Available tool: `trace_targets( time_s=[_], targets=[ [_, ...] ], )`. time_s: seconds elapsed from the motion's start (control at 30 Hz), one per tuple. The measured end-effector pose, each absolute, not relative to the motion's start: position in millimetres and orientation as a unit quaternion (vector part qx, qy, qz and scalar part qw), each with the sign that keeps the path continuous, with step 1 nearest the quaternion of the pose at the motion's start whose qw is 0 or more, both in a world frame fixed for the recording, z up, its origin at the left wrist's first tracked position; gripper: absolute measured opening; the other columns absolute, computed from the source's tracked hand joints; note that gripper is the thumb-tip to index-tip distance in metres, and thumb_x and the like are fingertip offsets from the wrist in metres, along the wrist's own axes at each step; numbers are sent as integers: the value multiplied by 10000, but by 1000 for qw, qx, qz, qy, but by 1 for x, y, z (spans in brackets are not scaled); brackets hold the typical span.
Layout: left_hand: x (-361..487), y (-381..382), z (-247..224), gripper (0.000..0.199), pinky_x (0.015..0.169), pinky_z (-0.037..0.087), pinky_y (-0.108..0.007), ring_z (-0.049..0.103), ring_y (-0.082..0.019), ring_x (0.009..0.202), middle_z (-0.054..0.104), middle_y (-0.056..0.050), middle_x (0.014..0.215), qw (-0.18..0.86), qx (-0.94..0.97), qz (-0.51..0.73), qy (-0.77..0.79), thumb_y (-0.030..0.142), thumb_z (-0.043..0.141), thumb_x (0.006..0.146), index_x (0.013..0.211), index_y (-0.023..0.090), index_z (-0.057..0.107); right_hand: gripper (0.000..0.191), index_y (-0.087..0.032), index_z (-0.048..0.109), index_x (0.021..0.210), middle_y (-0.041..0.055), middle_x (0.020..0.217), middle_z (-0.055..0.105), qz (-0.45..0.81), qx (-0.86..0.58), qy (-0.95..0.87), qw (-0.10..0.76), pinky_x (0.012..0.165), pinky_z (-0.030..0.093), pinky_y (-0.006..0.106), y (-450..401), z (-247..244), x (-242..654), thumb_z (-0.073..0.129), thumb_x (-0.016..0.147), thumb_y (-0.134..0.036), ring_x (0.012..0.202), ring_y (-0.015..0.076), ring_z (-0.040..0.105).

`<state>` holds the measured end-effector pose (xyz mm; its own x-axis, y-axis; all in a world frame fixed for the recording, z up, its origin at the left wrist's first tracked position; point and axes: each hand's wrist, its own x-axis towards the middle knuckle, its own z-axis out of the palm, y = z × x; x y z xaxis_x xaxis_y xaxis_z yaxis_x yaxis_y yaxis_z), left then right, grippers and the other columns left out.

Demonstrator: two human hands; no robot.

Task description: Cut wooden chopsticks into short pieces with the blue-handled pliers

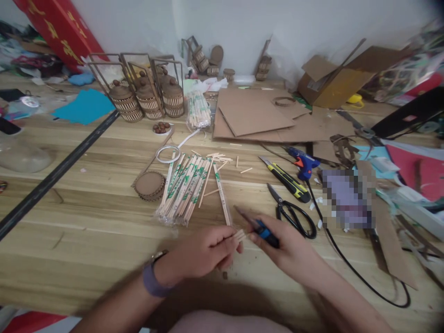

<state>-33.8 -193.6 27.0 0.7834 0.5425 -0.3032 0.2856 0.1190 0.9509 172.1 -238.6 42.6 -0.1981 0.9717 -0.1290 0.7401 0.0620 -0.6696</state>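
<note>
My left hand, with a purple band at the wrist, pinches several short wooden sticks near the table's front edge. In my right hand is a knife with a blue and black handle, its blade pointing up and left, just right of the sticks. Beyond my hands lie a bundle of green-printed wrapped chopsticks and one separate wrapped pair. Small cut stick pieces are scattered behind the bundle.
Black scissors, a yellow utility knife and a blue glue gun lie to the right. A round cardboard piece and tape ring sit left. Small lidded baskets and cardboard sheets stand or lie farther back.
</note>
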Motion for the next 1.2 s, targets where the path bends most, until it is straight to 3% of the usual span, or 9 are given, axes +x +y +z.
trace_targets(
  time_s=[0.1,0.2,0.37,0.43,0.63,0.87,1.2],
  targets=[
    [-31,-190,24,456,541,396,-231,510,-111,500,564,32,563,792,497,148,321,631,498,867,844,176,527,154,-224,536,820,17,724,599,322,-603,-699,211,617,438,289,-240,59,182,491,928,-324,667,190,569],
    [-24,-195,19,484,596,450,-246,621,-134,595,678,-32,702,825,390,178,368,629,634,771,838,156,554,64,-215,558,881,60,884,594,315,-560,-731,229,725,469,308,-244,62,174,506,902,-184,829,210,592],
    [-19,-200,11,416,674,493,-285,649,-146,667,697,-35,807,857,324,178,359,441,799,640,888,137,662,318,-203,579,1032,79,1021,547,347,-513,-755,216,834,479,323,-245,49,151,535,798,8,971,220,569],
    [-20,-201,8,393,705,501,-296,646,-145,675,689,-20,788,862,318,170,356,406,817,630,882,140,676,294,-202,568,1048,71,1019,556,356,-512,-747,227,839,478,322,-243,46,149,557,821,-15,972,214,568],
    [-22,-201,11,511,744,511,-288,677,-150,724,693,-25,805,871,337,152,323,579,770,688,930,145,652,150,-215,582,959,61,1049,572,345,-546,-703,296,873,469,325,-241,43,153,642,835,-154,1011,212,570],
    [-20,-199,18,588,737,516,-300,697,-192,771,709,-80,819,846,375,153,347,655,737,666,897,128,617,107,-221,580,855,-9,741,608,371,-649,-587,311,615,470,275,-245,36,151,606,812,-316,669,171,579],
    [-19,-200,10,594,681,516,-271,664,-153,678,672,-30,724,829,409,157,347,694,708,652,832,140,593,159,-215,597,874,0,743,640,385,-655,-561,329,636,483,282,-246,25,144,589,790,-350,678,177,596]
  ],
)
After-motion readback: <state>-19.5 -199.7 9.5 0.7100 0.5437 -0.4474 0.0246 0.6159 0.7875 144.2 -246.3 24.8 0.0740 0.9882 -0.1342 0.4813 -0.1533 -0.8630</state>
